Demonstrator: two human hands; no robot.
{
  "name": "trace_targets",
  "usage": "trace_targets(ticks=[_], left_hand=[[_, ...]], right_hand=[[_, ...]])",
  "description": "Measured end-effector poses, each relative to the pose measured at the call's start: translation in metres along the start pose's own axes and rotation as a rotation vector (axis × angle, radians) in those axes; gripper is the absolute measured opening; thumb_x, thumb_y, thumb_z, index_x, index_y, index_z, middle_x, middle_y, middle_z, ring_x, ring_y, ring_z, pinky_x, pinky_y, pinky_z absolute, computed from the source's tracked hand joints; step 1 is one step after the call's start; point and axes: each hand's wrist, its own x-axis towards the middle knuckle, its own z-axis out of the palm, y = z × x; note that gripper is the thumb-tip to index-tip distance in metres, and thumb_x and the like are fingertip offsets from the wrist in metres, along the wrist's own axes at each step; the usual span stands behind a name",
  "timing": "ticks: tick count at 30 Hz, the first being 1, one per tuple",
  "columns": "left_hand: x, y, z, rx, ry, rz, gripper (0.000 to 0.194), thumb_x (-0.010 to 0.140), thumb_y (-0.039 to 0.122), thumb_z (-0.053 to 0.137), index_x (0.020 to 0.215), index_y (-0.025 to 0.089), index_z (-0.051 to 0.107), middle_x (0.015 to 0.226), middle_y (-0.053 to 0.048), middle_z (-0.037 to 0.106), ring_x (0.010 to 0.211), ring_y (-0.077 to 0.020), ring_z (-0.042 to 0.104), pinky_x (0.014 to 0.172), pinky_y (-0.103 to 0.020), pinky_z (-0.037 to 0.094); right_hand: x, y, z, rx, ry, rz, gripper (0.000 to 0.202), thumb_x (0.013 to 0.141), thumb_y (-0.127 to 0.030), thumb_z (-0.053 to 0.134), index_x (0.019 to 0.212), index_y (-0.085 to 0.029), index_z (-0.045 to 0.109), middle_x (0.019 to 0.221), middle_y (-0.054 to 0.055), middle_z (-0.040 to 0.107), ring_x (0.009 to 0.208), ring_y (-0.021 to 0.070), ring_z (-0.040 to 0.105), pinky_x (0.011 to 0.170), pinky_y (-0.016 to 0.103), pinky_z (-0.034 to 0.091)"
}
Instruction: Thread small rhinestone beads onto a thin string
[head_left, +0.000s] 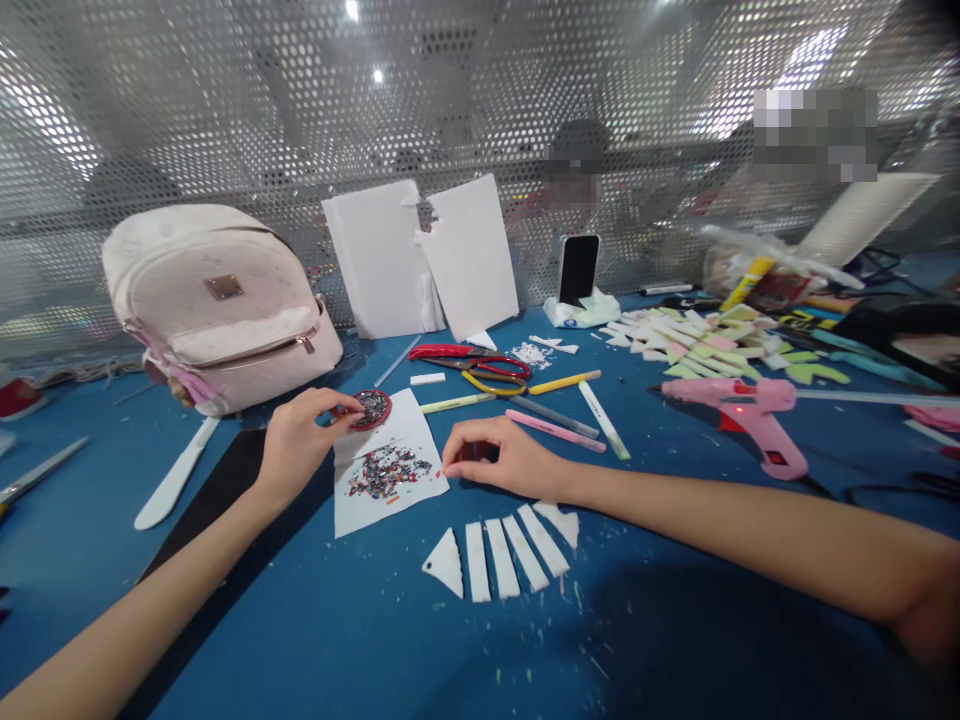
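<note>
My left hand pinches the left rim of a small round red-edged dish filled with dark glittery bits. This dish rests on the top of a white sheet of paper. A loose heap of multicoloured small bits lies on the lower half of the sheet. At the sheet's right edge, my right hand has thumb and forefinger pressed together, beside a tiny red bit; what they hold is too small to tell. Below it, white cut foam strips and a triangular piece lie in a fish-skeleton shape.
Red-handled pliers, scissors and coloured sticks lie behind my right hand. A pink glue gun is at right, before a pile of foam pieces. A backpack, white boards and a phone stand behind.
</note>
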Motion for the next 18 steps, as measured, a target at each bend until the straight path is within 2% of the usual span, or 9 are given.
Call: trace_targets(ticks=[5, 18], left_hand=[[-0.0004, -0.0005, -0.0007, 0.037, 0.022, -0.042, 0.011, 0.083, 0.033, 0.066, 0.082, 0.024, 0.073, 0.086, -0.003, 0.073, 0.077, -0.0206, 0.063, 0.073, -0.032, 0.048], [0.0017, -0.0020, -0.0029, 0.092, 0.077, -0.028, 0.028, 0.089, 0.045, 0.060, 0.081, 0.022, 0.072, 0.083, -0.003, 0.074, 0.074, -0.0195, 0.064, 0.070, -0.029, 0.045]], right_hand=[[-0.0001, -0.0006, -0.0004, 0.010, -0.005, 0.000, 0.013, 0.088, -0.029, 0.069, 0.085, -0.016, 0.070, 0.080, 0.001, 0.068, 0.068, 0.0108, 0.057, 0.060, 0.023, 0.041], [0.0002, -0.0029, -0.0002, 0.007, -0.004, 0.018, 0.012, 0.088, -0.027, 0.069, 0.084, -0.016, 0.070, 0.080, 0.001, 0.067, 0.068, 0.0110, 0.057, 0.059, 0.023, 0.041]])
